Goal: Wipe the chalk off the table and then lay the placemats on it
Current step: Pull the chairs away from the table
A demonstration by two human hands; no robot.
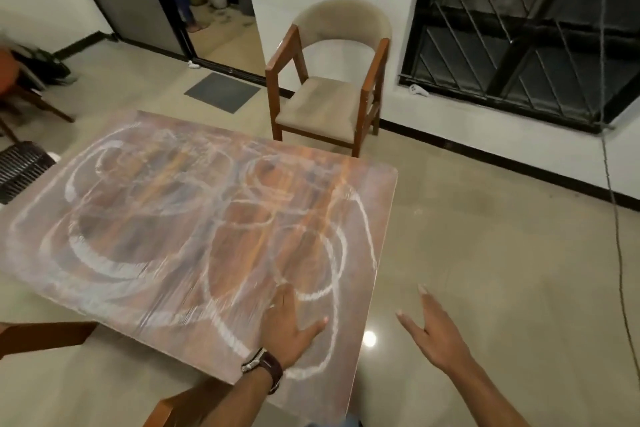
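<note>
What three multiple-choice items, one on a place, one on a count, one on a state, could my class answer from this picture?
1. Where does the left hand lie?
A on the table
B on the chair
C on the floor

2. How many wristwatches show?
A none
B one
C two

3. What state is the tabletop in?
A wiped clean
B covered by placemats
C marked with chalk rings

Answers: 1 A, its flat fingers rest near the table's near corner. 2 B, one wristwatch on the left wrist; the right hand has none. 3 C, white loops cross the wood.
</note>
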